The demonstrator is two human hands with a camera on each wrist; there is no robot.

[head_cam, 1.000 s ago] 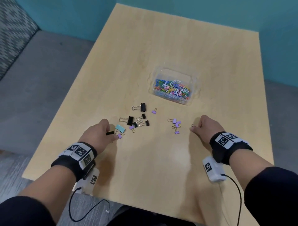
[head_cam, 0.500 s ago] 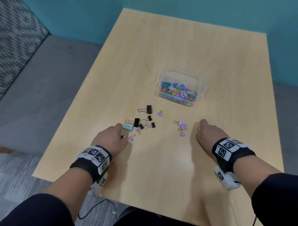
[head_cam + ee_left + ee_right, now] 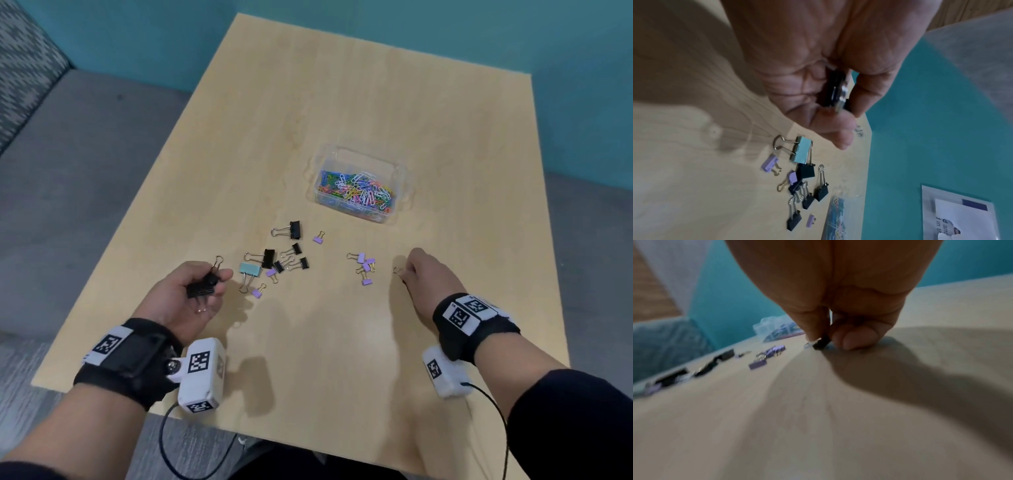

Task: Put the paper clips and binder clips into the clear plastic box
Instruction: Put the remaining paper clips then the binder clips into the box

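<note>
My left hand (image 3: 191,294) is turned palm up above the table's near left and holds black binder clips (image 3: 202,287) in its curled fingers, seen close up in the left wrist view as black clips (image 3: 835,91). My right hand (image 3: 428,274) rests low on the table at the right and pinches a small black binder clip (image 3: 821,343) against the wood; its wire loop (image 3: 397,270) shows at the fingertips. The clear plastic box (image 3: 359,186), full of coloured paper clips, stands beyond. Loose black clips (image 3: 294,229), a teal clip (image 3: 250,270) and purple clips (image 3: 364,263) lie between the hands.
The wooden table (image 3: 342,102) has its near edge just below my wrists. A teal wall (image 3: 342,20) stands behind it, and grey floor (image 3: 68,171) lies to the left. A cable hangs from each wrist camera.
My left hand has lifted off the table and turned palm up with black clips in it. The right hand stays low at the same spot.
</note>
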